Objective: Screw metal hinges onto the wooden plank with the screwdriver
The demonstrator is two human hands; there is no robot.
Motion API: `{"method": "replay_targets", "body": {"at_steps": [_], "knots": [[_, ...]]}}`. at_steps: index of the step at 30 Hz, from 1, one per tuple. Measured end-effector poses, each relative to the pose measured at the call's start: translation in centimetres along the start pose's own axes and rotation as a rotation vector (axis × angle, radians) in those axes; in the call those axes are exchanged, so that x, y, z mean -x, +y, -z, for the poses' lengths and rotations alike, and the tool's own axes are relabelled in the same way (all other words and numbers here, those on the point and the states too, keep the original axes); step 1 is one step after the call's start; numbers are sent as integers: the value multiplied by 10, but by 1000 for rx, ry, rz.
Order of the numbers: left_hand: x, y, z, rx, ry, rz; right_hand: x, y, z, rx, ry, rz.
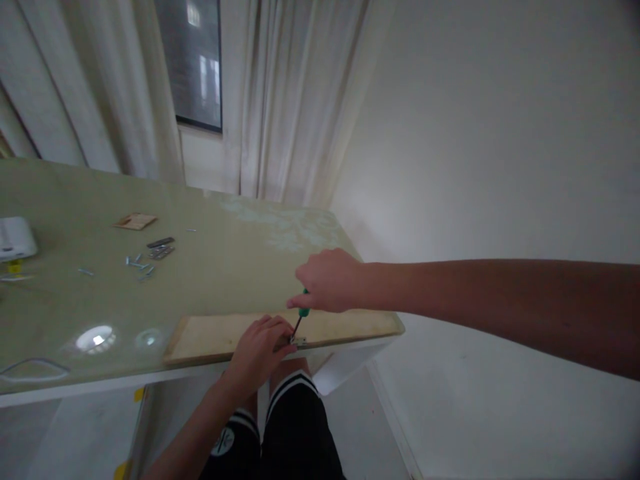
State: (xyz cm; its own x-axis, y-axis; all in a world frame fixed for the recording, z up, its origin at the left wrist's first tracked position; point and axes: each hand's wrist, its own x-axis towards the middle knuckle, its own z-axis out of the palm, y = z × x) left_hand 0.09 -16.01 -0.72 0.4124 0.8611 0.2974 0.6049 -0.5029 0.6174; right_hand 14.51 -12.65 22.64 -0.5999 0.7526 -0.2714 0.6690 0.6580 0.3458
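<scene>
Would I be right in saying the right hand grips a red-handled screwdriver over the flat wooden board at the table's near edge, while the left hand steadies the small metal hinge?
Not quite: the head view shows the screwdriver's handle is green, not red. The rest holds: the right hand grips it over the flat wooden board at the table's near edge, while the left hand steadies the small metal hinge.

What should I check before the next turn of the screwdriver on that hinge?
1. Right hand closed on the green screwdriver handle: ok.
2. Screwdriver tip down at the small metal hinge: ok; whether it sits in a screw head: cannot tell.
3. Left hand steadies the wooden board beside the hinge: ok.
4. Board lies flat along the near edge of the table: ok.
5. Left fingers apart from the tip: not ok, very close.
6. Spare screws on the table, far left: ok.
</scene>
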Motion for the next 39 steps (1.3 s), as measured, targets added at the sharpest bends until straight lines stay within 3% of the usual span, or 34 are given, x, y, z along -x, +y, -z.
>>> {"method": "replay_targets", "body": {"at_steps": [4,6,7,9,11,13,15,18,20,21,23,26,28,30,33,35,36,37,39], "knots": [[-1,1,1,0,-27,11,2,14,10,237,-35,550],[-1,1,0,0,-24,11,5,16,12,318,-55,693],[-1,0,0,-2,-23,12,6,15,11,312,-63,654],[-1,0,1,-5,-29,11,7,12,8,190,-128,385],[-1,1,2,0,-43,6,6,10,4,-4,-324,75],[-1,1,3,5,-47,2,5,11,0,-116,-456,-69],[-1,1,2,1,-40,1,5,12,-1,-54,-362,5],[0,-2,-1,-25,-16,-5,8,11,1,178,-58,402],[1,-3,-3,-51,8,1,9,7,3,271,-25,678],[1,-4,-4,-57,15,6,8,5,3,280,-44,732],[1,-3,-3,-51,9,8,4,4,2,201,-97,583],[0,1,1,-14,-23,-3,-6,11,-5,-124,-279,92],[-1,4,4,-5,-32,1,-11,19,-10,-255,-368,-39],[-1,5,4,-11,-39,0,-10,24,-13,-173,-304,62],[-1,3,1,-42,-27,-15,0,21,-12,94,-112,477],[0,1,-1,-59,-14,-20,4,14,-11,161,-95,714],[0,0,-2,-61,-13,-23,4,11,-10,152,-111,732],[0,-1,-2,-56,-17,-25,3,8,-10,114,-135,656],[0,-1,-2,-38,-30,-28,-3,7,-11,-41,-215,320]]}}
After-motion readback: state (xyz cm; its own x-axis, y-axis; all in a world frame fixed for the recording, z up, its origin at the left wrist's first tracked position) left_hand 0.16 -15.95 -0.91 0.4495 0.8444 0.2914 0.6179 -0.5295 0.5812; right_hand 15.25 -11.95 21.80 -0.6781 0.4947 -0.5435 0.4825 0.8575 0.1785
